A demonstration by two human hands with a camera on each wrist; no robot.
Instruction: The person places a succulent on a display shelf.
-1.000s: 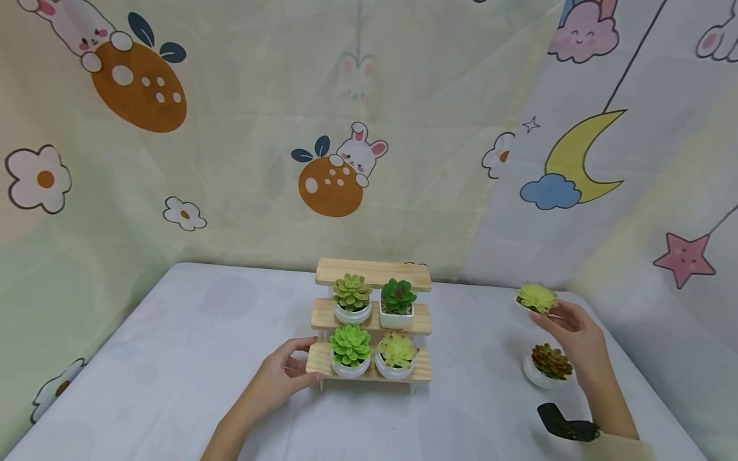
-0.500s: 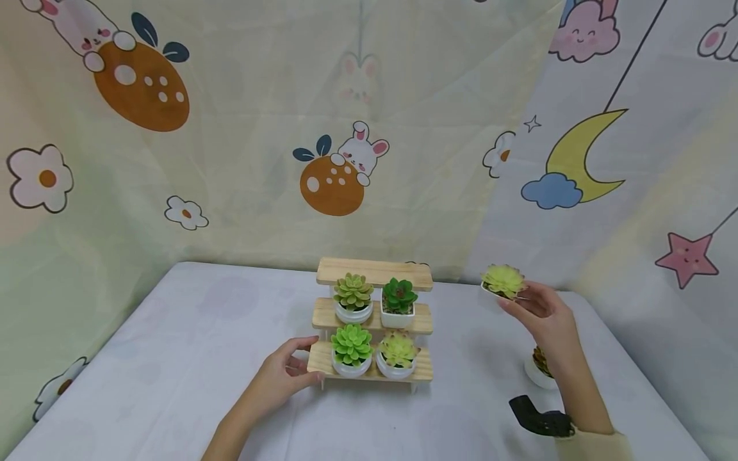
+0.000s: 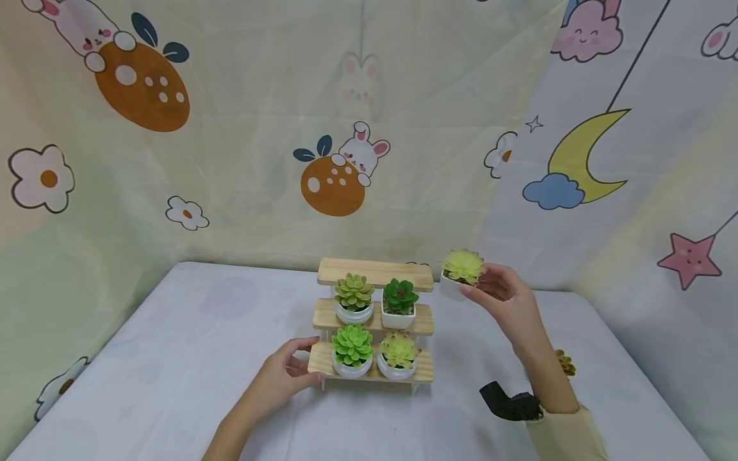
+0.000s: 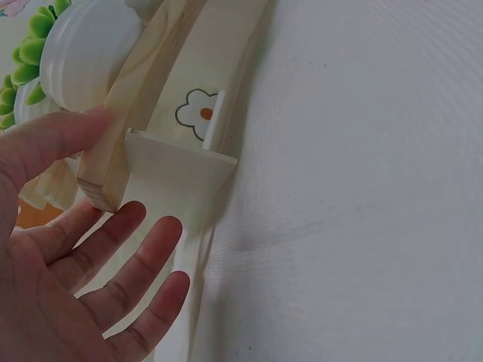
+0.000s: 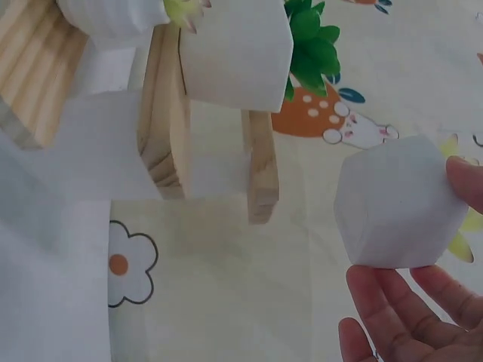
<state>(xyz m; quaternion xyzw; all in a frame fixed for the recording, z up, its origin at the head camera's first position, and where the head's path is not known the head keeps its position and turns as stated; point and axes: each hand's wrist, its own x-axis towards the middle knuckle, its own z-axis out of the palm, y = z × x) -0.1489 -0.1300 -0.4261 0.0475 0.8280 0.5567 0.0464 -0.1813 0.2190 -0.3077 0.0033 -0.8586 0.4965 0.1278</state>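
My right hand (image 3: 507, 298) pinches a light-green succulent in a white angular pot (image 3: 463, 267) between thumb and fingers, in the air just right of the stand's top board. The right wrist view shows the underside of this pot (image 5: 400, 204). At the left end of the lowest board of a three-tier wooden plant stand (image 3: 375, 274), my left hand (image 3: 282, 371) holds the edge, thumb (image 4: 68, 139) on its front side and fingers behind. Four places are filled: a dull-green succulent (image 3: 354, 294) and a dark-green one (image 3: 399, 301) on the middle board, bright-green (image 3: 352, 349) and yellow-green (image 3: 398, 352) ones on the lowest.
A brownish succulent (image 3: 565, 363) stands on the white-covered table (image 3: 230, 307) at the right, mostly hidden behind my right forearm. A black strap (image 3: 510, 403) sits at my right wrist. A printed cloth backdrop (image 3: 242, 128) rises behind the table.
My right hand has carried the light-green succulent leftward and up, from the right side of the table to beside the stand's top board. My left hand stays on the stand.
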